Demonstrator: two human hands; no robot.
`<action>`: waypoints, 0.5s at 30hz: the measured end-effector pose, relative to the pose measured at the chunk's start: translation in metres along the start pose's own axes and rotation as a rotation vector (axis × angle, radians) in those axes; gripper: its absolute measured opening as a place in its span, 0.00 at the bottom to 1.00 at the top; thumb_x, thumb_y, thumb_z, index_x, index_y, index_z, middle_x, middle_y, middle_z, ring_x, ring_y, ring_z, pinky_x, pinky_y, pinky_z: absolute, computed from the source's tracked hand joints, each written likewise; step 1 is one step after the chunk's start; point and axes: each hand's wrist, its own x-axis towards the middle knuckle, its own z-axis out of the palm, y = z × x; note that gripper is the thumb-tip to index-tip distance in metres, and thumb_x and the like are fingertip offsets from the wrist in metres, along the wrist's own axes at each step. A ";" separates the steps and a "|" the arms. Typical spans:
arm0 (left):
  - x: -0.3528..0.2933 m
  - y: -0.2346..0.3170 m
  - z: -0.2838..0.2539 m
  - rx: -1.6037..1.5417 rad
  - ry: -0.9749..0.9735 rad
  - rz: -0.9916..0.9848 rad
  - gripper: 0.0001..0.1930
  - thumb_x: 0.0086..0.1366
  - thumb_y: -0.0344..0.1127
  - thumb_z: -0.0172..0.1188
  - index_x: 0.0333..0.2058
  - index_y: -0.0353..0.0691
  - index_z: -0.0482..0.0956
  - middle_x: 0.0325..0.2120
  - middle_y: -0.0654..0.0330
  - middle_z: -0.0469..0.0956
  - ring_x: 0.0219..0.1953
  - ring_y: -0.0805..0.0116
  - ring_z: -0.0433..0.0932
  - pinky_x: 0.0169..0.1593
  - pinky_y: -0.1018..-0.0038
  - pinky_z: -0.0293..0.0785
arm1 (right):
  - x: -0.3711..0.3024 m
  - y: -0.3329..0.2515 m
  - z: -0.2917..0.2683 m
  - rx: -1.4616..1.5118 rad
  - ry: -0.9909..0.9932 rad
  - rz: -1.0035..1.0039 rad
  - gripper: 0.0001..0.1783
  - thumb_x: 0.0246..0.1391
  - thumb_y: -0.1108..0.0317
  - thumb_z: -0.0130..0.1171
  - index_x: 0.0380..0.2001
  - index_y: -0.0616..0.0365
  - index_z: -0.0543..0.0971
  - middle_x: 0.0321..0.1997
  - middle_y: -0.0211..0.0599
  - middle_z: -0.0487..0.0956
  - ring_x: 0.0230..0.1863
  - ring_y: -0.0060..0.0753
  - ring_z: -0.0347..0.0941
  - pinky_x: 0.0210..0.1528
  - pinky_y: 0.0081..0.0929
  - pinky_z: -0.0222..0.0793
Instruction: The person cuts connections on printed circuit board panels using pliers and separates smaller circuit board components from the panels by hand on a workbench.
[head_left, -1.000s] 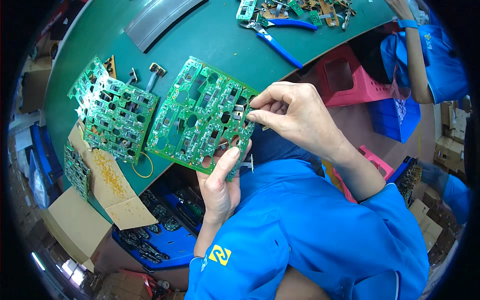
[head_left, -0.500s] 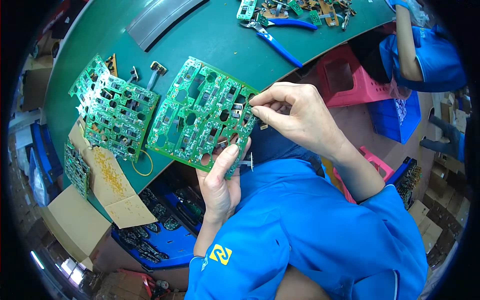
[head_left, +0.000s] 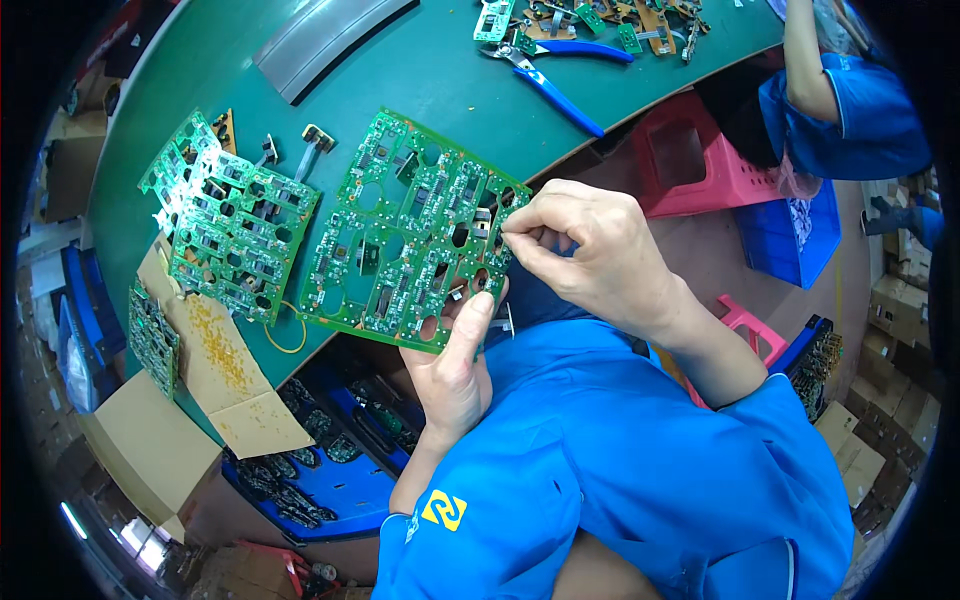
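Note:
A green circuit board panel (head_left: 400,240) with several cut-outs and small chips is held up above the table's near edge. My left hand (head_left: 455,365) grips its lower right corner, thumb on top and the other fingers underneath. At the panel's right edge, the thumb and forefinger of my right hand (head_left: 590,245) are pinched together. Whatever lies between those fingertips is too small or hidden to name. Small dark and metal parts show in the openings beside them. More green panels (head_left: 245,235) lie to the left on the table, near small boards with grey ribbon cables (head_left: 312,150).
Blue-handled cutters (head_left: 560,90) and a heap of small boards (head_left: 610,25) lie at the far side of the green table (head_left: 430,60). Left are a grey curved strip (head_left: 320,45) and cardboard (head_left: 225,360) with yellow bits. A co-worker's arm (head_left: 805,60) and pink stool (head_left: 690,155) are right.
The held panel has shifted slightly right and tilted a little. My left hand moved right with it, while my right hand stays pinched at the panel's edge.

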 end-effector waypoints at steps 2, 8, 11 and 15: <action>0.000 -0.001 0.000 0.012 -0.006 0.014 0.27 0.62 0.20 0.56 0.61 0.39 0.67 0.51 0.52 0.77 0.50 0.59 0.79 0.55 0.66 0.77 | 0.000 -0.001 0.001 -0.031 0.002 -0.009 0.07 0.43 0.82 0.65 0.28 0.62 0.82 0.24 0.31 0.78 0.20 0.21 0.68 0.23 0.17 0.64; -0.001 -0.004 -0.001 -0.012 -0.022 0.049 0.27 0.62 0.16 0.57 0.60 0.39 0.67 0.51 0.52 0.76 0.50 0.62 0.79 0.56 0.68 0.77 | 0.001 -0.004 0.001 -0.089 -0.012 -0.003 0.07 0.40 0.83 0.65 0.25 0.61 0.80 0.23 0.31 0.77 0.20 0.21 0.67 0.21 0.18 0.64; -0.001 -0.005 0.001 0.021 -0.017 0.060 0.28 0.62 0.16 0.57 0.60 0.39 0.67 0.50 0.53 0.77 0.50 0.63 0.79 0.55 0.68 0.76 | 0.006 -0.001 -0.001 -0.055 -0.061 0.032 0.07 0.39 0.83 0.63 0.24 0.62 0.79 0.22 0.31 0.76 0.19 0.20 0.67 0.21 0.17 0.64; -0.001 -0.004 -0.002 -0.005 -0.016 0.011 0.28 0.62 0.16 0.57 0.60 0.39 0.67 0.50 0.53 0.77 0.50 0.63 0.79 0.55 0.69 0.76 | 0.005 0.004 -0.001 0.044 -0.072 0.089 0.06 0.40 0.83 0.63 0.24 0.63 0.79 0.22 0.30 0.76 0.19 0.18 0.66 0.21 0.16 0.63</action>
